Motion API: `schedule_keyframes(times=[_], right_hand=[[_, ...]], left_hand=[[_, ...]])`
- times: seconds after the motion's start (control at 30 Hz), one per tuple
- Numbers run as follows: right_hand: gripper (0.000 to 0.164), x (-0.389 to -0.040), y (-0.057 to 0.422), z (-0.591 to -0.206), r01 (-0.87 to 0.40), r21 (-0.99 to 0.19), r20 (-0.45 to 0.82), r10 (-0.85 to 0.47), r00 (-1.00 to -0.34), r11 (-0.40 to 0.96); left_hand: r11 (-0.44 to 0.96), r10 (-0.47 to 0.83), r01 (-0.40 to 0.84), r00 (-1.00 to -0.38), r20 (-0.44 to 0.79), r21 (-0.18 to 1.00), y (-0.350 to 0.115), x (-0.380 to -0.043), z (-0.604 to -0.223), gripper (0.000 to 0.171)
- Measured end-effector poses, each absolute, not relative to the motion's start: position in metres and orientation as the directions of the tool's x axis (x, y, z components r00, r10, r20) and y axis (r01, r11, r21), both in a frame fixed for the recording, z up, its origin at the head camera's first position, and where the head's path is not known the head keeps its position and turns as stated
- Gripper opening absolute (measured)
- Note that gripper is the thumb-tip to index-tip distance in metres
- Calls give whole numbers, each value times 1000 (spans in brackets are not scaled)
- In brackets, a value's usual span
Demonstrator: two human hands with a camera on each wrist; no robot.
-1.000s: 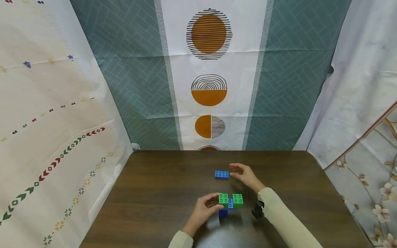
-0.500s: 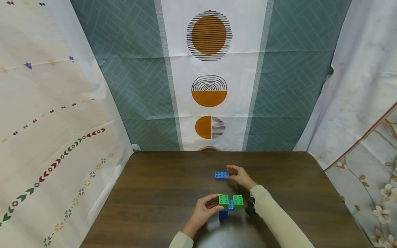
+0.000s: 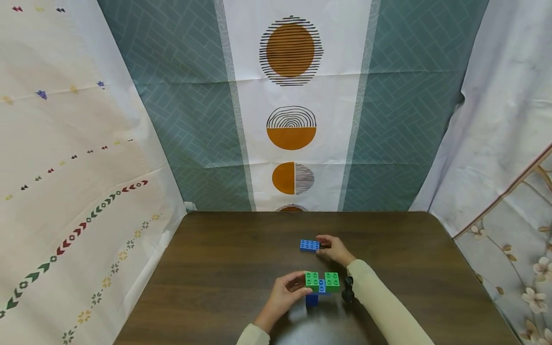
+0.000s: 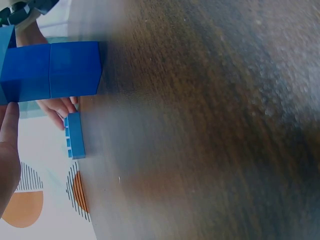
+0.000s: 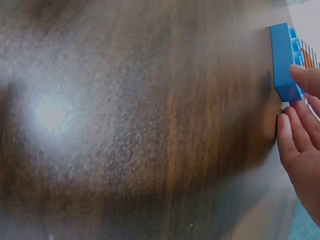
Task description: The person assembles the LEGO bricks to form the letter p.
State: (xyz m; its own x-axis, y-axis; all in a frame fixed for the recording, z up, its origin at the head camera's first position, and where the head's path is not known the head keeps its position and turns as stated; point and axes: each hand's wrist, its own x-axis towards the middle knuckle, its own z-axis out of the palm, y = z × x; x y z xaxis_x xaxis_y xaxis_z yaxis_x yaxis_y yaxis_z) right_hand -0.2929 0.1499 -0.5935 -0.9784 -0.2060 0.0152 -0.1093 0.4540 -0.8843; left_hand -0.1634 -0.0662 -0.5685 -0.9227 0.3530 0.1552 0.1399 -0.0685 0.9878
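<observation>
My left hand [image 3: 282, 294] grips a small brick build by its left side, thumb in front and fingers behind. Two green bricks [image 3: 312, 279] sit on its top with a blue brick [image 3: 321, 286] showing between them. Below, the build's stacked dark blue bricks [image 4: 52, 72] form a column, in the left wrist view close over the table. Farther back, a loose blue brick with two rows of studs [image 3: 309, 245] lies on the table. At its right end my right hand [image 3: 336, 250] pinches it, thumb [image 5: 305, 79] over the near corner, other fingers extended beside the end.
The dark wooden table [image 3: 215, 282] has its back edge along a green and white patterned cloth [image 3: 194, 143]. Pale cloths hang at both sides. A black device [image 3: 348, 290] is strapped to the right wrist, near the green bricks.
My right hand has moved left onto the end of the loose blue brick, which has turned slightly. My left hand keeps its grip on the build in the same place.
</observation>
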Motion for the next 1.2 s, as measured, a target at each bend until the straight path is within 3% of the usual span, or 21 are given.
schedule_keyframes(times=[0.3, 0.5, 1.2], right_hand=[[35, -292, 148, -595, -123, -856, 37, -176, -984, 502], [30, -292, 147, -595, -102, -848, 28, -148, -989, 520], [30, -293, 170, -589, -136, -918, 49, -235, -971, 372]], left_hand=[[-56, 357, 141, -922, 151, 988, -66, -163, -567, 39], [-61, 362, 124, -922, 137, 990, -66, -156, -547, 37], [-71, 364, 130, -920, 147, 989, -67, -154, -541, 38]])
